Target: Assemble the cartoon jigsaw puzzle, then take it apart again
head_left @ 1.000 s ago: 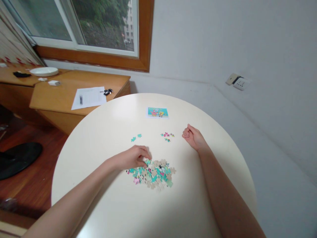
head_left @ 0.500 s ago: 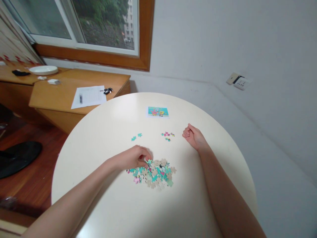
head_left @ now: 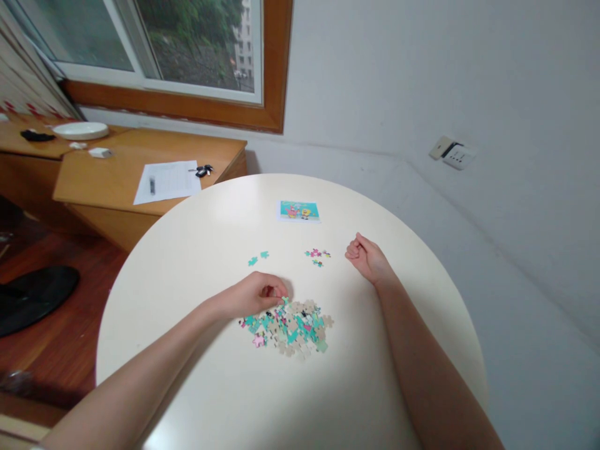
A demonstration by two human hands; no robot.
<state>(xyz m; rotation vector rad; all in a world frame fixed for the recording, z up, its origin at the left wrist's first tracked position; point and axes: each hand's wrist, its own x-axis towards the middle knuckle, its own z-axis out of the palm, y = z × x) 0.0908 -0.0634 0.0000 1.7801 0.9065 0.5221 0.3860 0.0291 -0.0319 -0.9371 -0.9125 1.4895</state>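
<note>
Between thumb and fingertips, my left hand [head_left: 257, 292] pinches a green puzzle piece [head_left: 285, 300] just above the far edge of a loose heap of puzzle pieces [head_left: 293, 331]. The heap mixes teal, pink and greyish-beige pieces. My right hand [head_left: 368, 257] rests on the table as a loose fist, and nothing shows in it. To its left lies a small group of pink and multicoloured pieces [head_left: 317, 254]. Two teal pieces [head_left: 254, 261] lie beyond my left hand. Farther back is a picture card [head_left: 300, 211] with a pink and a yellow cartoon figure.
All of this lies on a round white table [head_left: 187, 387]. A wooden desk [head_left: 164, 147] at the left carries a paper sheet [head_left: 171, 181], keys [head_left: 202, 170] and a white plate [head_left: 82, 130]. The wall [head_left: 398, 75] has a socket [head_left: 458, 156] at the right.
My left hand has lifted slightly from the heap, and the green puzzle piece has come up with it. My right hand has stayed in place.
</note>
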